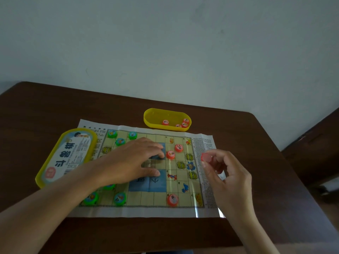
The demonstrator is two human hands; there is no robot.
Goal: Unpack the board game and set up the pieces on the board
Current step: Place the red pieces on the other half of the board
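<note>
A paper game board (146, 197) lies unfolded on the brown table (55, 110). Several green pieces (120, 141) stand on its left side and three red pieces (170, 154) on its right side. My left hand (132, 160) rests flat on the middle of the board, palm down, fingers spread, holding nothing. My right hand (225, 173) hovers over the board's right margin and pinches a red piece (205, 157) between thumb and fingertips. A yellow oval tray (148, 120) behind the board holds several more red pieces (165, 122).
The game's yellow lid (55, 173) with a printed label lies at the board's left edge, overlapping the paper. A pale wall rises behind the table. A dark piece of furniture (315, 147) stands to the right of the table.
</note>
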